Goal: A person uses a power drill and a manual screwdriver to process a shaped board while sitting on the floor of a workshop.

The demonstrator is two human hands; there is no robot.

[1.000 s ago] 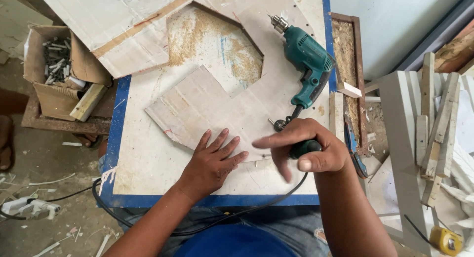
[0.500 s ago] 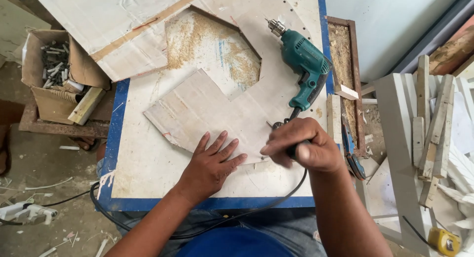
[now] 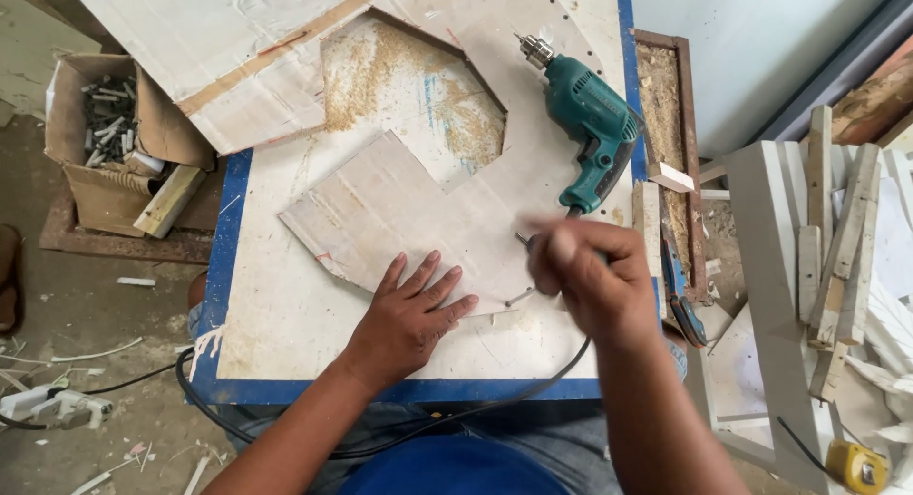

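left hand lies spread, pressing a thin cut board piece flat on the blue-edged workbench; blurred right hand is closed round a small dark-handled tool. the panel looks light, stiff, best held at its edges.

the board under the left hand is looking like pale, matt sheet wood with scuffed, rough edges. the table is showing a dull, scratched whitish top and a blue painted rim. sawdust is lying coarse and grainy in the far cutout. the drill is showing smooth teal plastic and a shiny metal chuck. the box on the left is looking like worn brown cardboard. the slats on the right are showing bare and white-painted wood.
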